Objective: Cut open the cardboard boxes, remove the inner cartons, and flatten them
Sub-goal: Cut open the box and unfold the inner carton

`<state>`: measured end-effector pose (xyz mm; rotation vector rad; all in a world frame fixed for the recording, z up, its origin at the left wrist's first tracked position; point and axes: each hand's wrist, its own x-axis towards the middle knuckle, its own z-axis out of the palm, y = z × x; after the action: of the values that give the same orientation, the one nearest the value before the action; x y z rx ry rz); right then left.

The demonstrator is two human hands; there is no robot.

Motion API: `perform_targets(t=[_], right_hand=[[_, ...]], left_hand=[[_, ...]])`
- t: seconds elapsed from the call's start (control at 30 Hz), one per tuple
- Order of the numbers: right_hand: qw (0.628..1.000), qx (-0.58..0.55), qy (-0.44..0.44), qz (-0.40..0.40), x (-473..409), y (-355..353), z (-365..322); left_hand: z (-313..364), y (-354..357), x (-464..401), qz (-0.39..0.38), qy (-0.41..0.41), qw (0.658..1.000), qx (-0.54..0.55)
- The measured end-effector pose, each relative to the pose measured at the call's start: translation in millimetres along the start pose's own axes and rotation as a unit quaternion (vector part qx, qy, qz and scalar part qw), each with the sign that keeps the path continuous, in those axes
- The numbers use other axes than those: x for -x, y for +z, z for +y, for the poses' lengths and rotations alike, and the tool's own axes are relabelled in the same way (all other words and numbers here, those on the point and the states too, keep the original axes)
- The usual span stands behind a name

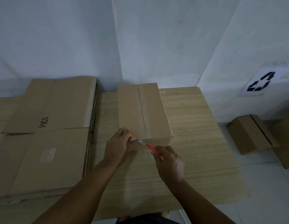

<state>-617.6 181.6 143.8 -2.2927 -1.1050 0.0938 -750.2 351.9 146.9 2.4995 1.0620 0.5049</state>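
A sealed brown cardboard box (140, 110) stands on the wooden table (197, 126), with clear tape running down the middle of its top. My left hand (119, 143) grips the box's near left corner, thumb on the front face. My right hand (168, 162) holds a red utility knife (152, 148). The knife's blade tip touches the near top edge of the box, just right of my left thumb.
A stack of flattened cardboard (47, 135) marked PICO covers the table's left part. On the floor at right lie more cardboard boxes (251, 135). A recycling sign (261, 83) hangs on the right wall. White walls stand close behind the table.
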Motion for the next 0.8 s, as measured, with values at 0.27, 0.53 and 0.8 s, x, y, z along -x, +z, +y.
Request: perform_targets(t=[0.27, 0.53, 0.8], right_hand=[[0.999, 0.032, 0.014, -0.007, 0.5, -6.9, -7.6], [0.997, 0.069, -0.007, -0.022, -10.3, -14.8, -13.7], [0.996, 0.086, -0.008, 0.006, -16.0, -38.0, 19.2]], left_hand=[[0.9, 1.8, -0.7, -0.002, 0.005, 1.0, -0.008], [0.5, 5.4, 1.0, 0.035, 0.04, 0.997, -0.049], [5.9, 13.8, 1.3, 0.077, 0.055, 0.993, -0.068]])
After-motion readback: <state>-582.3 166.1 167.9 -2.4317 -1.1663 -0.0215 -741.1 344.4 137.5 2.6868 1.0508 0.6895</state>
